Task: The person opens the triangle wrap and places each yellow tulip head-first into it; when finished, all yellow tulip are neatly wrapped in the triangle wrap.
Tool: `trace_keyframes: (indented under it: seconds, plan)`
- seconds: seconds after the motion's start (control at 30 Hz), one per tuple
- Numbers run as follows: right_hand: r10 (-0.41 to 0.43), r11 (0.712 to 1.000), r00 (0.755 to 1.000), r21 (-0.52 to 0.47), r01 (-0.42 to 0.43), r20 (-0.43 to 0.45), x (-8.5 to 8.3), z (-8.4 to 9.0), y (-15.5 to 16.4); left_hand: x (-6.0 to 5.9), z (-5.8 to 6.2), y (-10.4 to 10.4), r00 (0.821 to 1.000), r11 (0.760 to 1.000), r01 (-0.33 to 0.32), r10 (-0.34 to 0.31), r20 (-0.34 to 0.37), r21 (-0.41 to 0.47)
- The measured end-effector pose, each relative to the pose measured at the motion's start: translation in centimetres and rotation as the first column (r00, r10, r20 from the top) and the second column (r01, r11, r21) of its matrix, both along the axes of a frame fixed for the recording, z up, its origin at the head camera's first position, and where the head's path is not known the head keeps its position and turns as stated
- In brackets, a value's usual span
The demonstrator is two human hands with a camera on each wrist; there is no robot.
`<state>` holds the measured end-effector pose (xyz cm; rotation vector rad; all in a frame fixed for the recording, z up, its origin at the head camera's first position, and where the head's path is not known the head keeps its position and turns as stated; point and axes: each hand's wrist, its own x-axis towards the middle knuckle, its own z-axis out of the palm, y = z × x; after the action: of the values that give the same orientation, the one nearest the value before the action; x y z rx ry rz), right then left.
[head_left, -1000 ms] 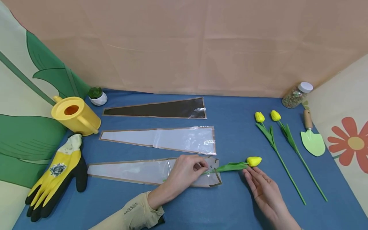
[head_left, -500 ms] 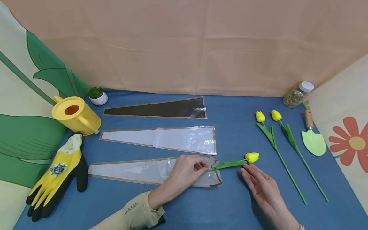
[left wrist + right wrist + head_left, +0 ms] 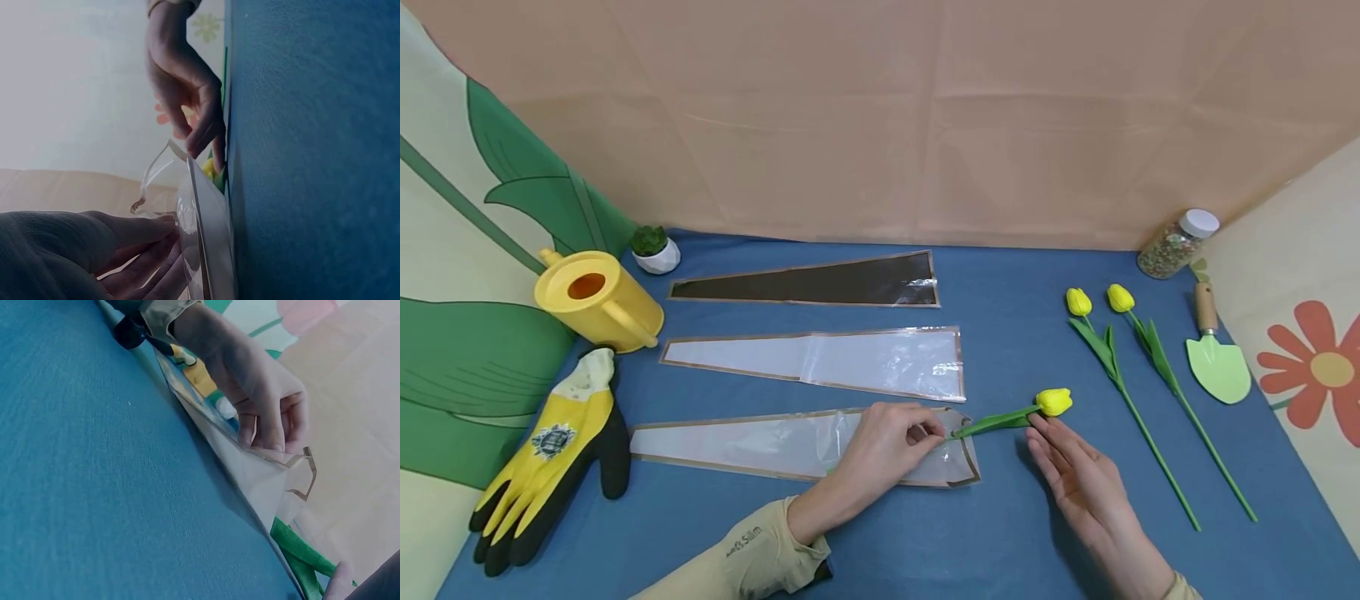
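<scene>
Blue table (image 3: 1015, 333) — three tapered sleeves (image 3: 737, 448), two yellow tulips (image 3: 1108, 360), work glove (image 3: 553, 454), watering can (image 3: 617, 300), potted plant (image 3: 657, 254), trowel (image 3: 1216, 367), jar (image 3: 1168, 252).

Head view looks down, 2 wrist views across

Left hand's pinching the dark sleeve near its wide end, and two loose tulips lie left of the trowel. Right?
Wrong one: the head view shows the left hand pinching the pale sleeve nearest the person, near its wide end. The rest holds.

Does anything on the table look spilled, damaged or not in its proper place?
Nothing looks spilled or plainly damaged. One small oddity: the middle sleeve has a crease across it, while the dark sleeve behind it shows no such line.
</scene>
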<state>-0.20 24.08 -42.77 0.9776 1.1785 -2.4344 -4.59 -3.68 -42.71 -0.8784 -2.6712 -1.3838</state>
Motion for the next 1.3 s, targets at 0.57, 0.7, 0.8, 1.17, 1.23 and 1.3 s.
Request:
trace_keyframes:
  seconds: [0.57,0.7,0.8,1.17,1.23,1.3]
  plan:
    - [-0.059,0.986,0.997,-0.154,0.066,0.053,-1.2,0.0,-0.1,-0.1,-0.1,0.0,1.0,1.0,-0.002,0.002,0.003,-0.01]
    - [-0.026,0.994,1.0,-0.108,0.027,0.012,-1.1,-0.1,-0.4,-0.1,-0.1,0.0,1.0,1.0,-0.006,0.006,-0.003,-0.012]
    - [0.007,0.998,1.0,-0.062,-0.009,-0.03,-0.8,-0.3,-0.6,-0.1,-0.2,0.0,1.0,1.0,-0.005,0.005,-0.001,-0.011]
    - [-0.035,0.999,0.994,-0.042,0.031,-0.099,-0.2,-0.6,-1.7,0.0,0.0,0.0,1.0,1.0,-0.005,0.005,0.003,0.001]
    - [-0.045,0.999,0.994,-0.025,0.043,-0.095,-0.1,-0.6,-2.3,0.1,0.0,0.0,1.0,1.0,-0.008,0.008,-0.013,0.001]
    - [-0.031,0.999,0.994,0.02,0.033,-0.102,0.0,-0.5,-2.8,0.1,0.1,0.1,1.0,1.0,-0.009,0.009,-0.026,-0.004]
